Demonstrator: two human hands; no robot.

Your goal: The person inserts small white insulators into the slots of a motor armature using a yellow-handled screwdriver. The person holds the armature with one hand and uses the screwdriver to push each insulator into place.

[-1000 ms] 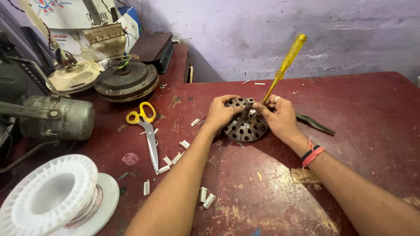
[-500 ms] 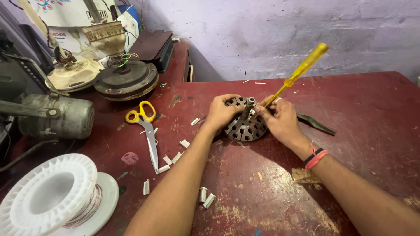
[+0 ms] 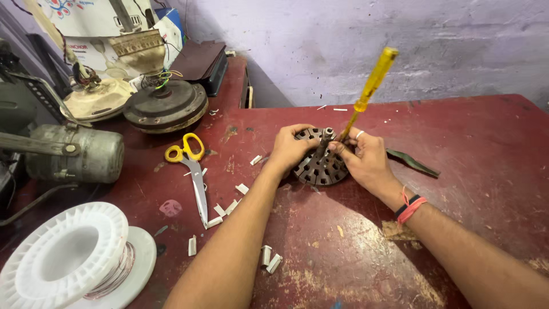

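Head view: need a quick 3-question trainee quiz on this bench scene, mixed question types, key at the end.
1. True or false: the left hand rests on the slotted stator core.
2. Which tool does the right hand hold?
A. the yellow-handled scissors
B. the yellow-handled screwdriver
C. the dark metal strip
3. Fill in: the white plastic spool lies on the red table at its near ____ corner.

Key:
1. True
2. B
3. left
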